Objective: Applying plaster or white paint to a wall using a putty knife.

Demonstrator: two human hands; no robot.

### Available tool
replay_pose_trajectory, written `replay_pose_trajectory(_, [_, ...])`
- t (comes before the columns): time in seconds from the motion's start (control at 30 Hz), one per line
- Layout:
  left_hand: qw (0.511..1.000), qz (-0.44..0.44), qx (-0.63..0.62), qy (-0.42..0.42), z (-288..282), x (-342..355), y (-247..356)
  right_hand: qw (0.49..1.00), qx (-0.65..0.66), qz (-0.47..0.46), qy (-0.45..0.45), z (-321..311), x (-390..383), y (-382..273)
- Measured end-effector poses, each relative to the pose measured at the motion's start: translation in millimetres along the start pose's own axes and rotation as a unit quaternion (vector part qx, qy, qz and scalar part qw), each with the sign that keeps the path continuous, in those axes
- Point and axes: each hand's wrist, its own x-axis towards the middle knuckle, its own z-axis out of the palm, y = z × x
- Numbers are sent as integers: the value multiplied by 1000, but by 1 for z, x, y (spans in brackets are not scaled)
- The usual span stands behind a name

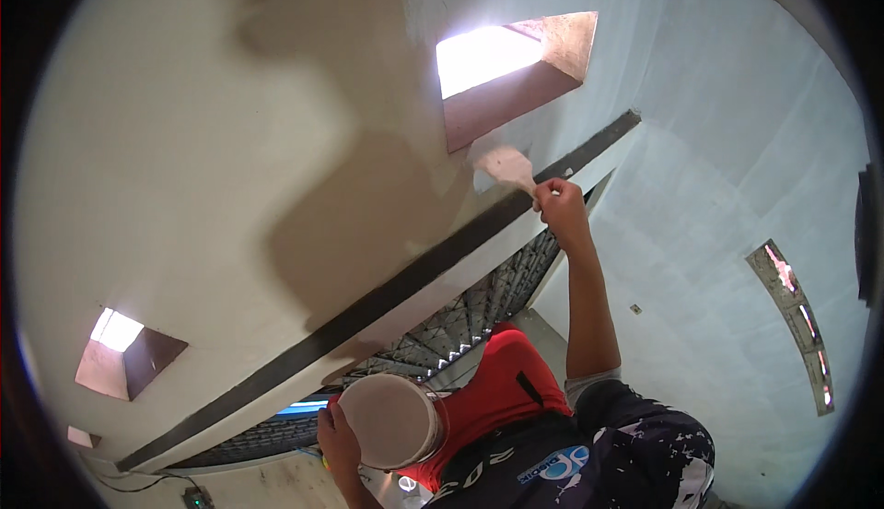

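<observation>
My right hand (560, 205) is raised to the wall, its fingers closed round the handle of what looks like a flat paintbrush (506, 165). The wide, pinkish head is smeared by motion and lies over the wall just below a window recess (520, 104). Around it the wall shows a paler, greyish patch. Low in the view, my left hand (339, 440) grips the side of a whitish bucket (430, 435) in front of my red-clad leg. The bucket's inside looks pale; I cannot tell how full it is.
A dark band (414, 274) runs slantwise along the wall, above a dark lattice-like surface (460, 325). A second recess (133, 362) sits at the left. The right wall (691, 205) carries whitish streaks and a curved slotted opening (796, 325). A cable and small box (195, 498) lie at lower left.
</observation>
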Motion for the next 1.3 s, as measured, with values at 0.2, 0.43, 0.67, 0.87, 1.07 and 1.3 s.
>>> replay_pose_trajectory(0.2, [1000,-4,-2,-6,1,5,-11,993,-113,-14,-20,22,2,21])
replay_pose_trajectory(0.43, [999,-5,-31,-8,2,-1,-4,1000,-4,-11,-26,23,9,-39])
replay_pose_trajectory(0.67, [1000,3,-2,25,1,-3,3,999,-29,-7,-36,7,-8,-22])
replay_pose_trajectory(0.87, [1000,1,-16,20,2,-2,-3,995,-98,-30,-20,29,2,4])
replay_pose_trajectory(1.07, [1000,-3,-2,3,0,-1,-2,996,-66,-60,-21,28,5,-53])
replay_pose_trajectory(1.3, [1000,-8,12,-11,-3,-2,5,998,-44,-47,-9,9,2,-40])
